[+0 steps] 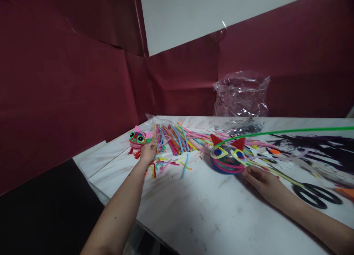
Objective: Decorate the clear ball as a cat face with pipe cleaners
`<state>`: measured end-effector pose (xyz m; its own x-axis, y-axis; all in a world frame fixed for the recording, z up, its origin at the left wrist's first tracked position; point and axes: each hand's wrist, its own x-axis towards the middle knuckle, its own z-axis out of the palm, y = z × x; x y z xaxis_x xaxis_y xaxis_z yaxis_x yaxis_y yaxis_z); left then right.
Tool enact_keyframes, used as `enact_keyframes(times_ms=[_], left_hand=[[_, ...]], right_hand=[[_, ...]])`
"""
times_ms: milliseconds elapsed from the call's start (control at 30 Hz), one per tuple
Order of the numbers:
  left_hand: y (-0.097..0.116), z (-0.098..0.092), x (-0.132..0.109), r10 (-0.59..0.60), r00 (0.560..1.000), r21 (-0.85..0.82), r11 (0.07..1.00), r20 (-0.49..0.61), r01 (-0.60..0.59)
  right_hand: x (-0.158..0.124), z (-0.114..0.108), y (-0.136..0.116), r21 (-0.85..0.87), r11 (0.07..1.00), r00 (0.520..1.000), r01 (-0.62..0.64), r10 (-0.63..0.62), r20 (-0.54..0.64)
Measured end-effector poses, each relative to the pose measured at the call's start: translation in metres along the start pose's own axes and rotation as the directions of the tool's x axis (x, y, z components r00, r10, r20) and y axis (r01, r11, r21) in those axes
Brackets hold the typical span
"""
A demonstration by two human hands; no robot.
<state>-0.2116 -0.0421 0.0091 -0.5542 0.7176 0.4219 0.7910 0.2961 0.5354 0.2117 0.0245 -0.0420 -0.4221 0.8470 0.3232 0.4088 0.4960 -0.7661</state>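
Observation:
A clear ball decorated as a cat's face has red pipe-cleaner ears, yellow-rimmed blue eyes and pink bands. My right hand pinches its lower right edge. One long green pipe cleaner stretches from near the ears to the right edge of the view. At the left, my left hand is closed beside a smaller pink-and-red animal-face figure with green-rimmed eyes. What its fingertips hold is hidden. Behind that hand lies a bundle of coloured pipe cleaners, with short cut pieces in front.
Black-handled scissors lie by my right forearm. Dark purple strips spread across the right side of the white marbled table. A clear plastic bag stands against the dark red wall covering at the back.

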Motion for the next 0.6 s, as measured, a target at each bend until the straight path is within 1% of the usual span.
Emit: enact_keyframes(times_ms=[133, 333, 600], left_hand=[[0.0005, -0.0009, -0.0010, 0.005, 1.000, -0.004, 1.000, 0.000, -0.005], [0.0010, -0.0013, -0.0010, 0.014, 1.000, -0.013, 1.000, 0.006, -0.014], [0.0008, -0.0009, -0.0003, 0.021, 1.000, -0.012, 1.000, 0.018, -0.020]], right_hand=[[-0.0003, 0.0001, -0.0022, 0.017, 1.000, 1.000, -0.007, 0.007, 0.007], [-0.0006, 0.0000, -0.0071, -0.012, 1.000, 0.999, 0.012, -0.013, -0.048], [0.0005, 0.0002, -0.0016, -0.014, 1.000, 1.000, 0.019, -0.019, -0.002]])
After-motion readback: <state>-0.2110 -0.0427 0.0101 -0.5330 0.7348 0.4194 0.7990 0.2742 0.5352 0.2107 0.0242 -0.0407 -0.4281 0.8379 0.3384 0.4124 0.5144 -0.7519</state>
